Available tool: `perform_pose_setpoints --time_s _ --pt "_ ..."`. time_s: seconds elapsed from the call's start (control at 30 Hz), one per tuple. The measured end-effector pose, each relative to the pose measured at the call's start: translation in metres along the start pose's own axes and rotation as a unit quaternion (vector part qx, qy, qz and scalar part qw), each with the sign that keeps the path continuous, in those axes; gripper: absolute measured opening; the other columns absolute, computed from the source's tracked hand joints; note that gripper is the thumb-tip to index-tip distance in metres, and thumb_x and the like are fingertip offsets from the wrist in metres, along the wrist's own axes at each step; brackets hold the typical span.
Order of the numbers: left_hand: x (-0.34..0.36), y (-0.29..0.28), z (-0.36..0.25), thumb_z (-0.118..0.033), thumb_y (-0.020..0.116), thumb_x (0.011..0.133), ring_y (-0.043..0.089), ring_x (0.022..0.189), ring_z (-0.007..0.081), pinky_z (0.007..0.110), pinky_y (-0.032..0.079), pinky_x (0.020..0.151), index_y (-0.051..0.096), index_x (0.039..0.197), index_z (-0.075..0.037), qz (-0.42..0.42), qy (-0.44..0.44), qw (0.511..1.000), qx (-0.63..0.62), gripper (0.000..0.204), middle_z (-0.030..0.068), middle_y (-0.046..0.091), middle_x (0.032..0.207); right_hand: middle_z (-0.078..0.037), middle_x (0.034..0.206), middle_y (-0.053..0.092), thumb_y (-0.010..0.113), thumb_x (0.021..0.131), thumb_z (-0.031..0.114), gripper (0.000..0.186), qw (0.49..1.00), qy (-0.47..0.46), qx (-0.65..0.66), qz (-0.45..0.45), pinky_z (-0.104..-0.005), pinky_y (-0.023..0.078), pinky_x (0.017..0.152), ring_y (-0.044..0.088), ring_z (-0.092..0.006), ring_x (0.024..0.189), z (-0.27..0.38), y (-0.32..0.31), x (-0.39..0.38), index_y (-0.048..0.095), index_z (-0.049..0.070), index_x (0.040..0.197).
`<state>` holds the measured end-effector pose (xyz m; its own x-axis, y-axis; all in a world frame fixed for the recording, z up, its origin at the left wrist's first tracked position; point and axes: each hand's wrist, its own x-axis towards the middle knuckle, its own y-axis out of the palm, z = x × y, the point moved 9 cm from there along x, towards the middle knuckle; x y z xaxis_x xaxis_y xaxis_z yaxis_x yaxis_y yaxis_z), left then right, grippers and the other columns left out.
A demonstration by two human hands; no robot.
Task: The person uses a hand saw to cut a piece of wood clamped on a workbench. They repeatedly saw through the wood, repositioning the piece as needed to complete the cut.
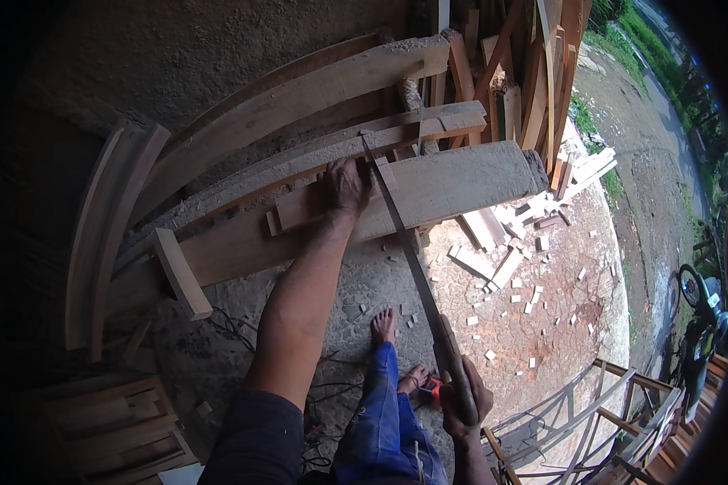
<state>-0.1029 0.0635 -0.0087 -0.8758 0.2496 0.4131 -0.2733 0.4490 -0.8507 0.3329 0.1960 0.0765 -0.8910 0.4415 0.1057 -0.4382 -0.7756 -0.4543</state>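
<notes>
My left hand (349,186) presses down on a short wooden board (302,205) that lies on a wide plank (453,184), its fingers curled over the board's far edge. Low on the right, my right hand (467,394) is closed round the handle of a handsaw (412,259). The long narrow blade slants up and left to the board, just right of my left hand. A small end of wood (387,173) shows on the blade's right side. Whether the teeth are in the wood, I cannot tell.
Long thick beams (299,89) lie beyond the plank. A loose wooden strip (181,273) crosses its left part. Upright timber (534,97) leans at the back right. Offcuts (501,263) litter the ground, cables (319,388) lie near my feet, and a wooden frame (615,416) stands lower right.
</notes>
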Motion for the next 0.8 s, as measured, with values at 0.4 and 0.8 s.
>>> perform_pose_setpoints --time_s 0.4,0.8 --pt "-0.003 -0.006 -0.011 -0.017 0.053 0.086 0.063 0.087 0.0371 0.048 0.048 0.085 0.066 0.08 -0.005 -0.059 0.003 0.998 -0.025 0.018 0.0163 0.067 0.08 -0.02 0.107 0.071 0.076 0.086 0.036 0.067 0.998 0.045 -0.031 0.04 -0.0353 0.055 0.085 0.072 -0.0233 0.095 -0.013 -0.011 -0.029 0.053 -0.006 0.134" --pt "0.003 0.004 0.015 -0.019 0.053 0.088 0.063 0.087 0.0352 0.047 0.046 0.083 0.065 0.082 -0.005 -0.031 0.047 0.998 0.021 0.02 0.0171 0.067 0.085 -0.016 0.115 0.07 0.074 0.088 0.023 0.055 1.0 -0.001 0.025 0.015 -0.0324 0.054 0.086 0.07 -0.0224 0.102 0.008 0.039 0.055 0.055 0.003 0.136"
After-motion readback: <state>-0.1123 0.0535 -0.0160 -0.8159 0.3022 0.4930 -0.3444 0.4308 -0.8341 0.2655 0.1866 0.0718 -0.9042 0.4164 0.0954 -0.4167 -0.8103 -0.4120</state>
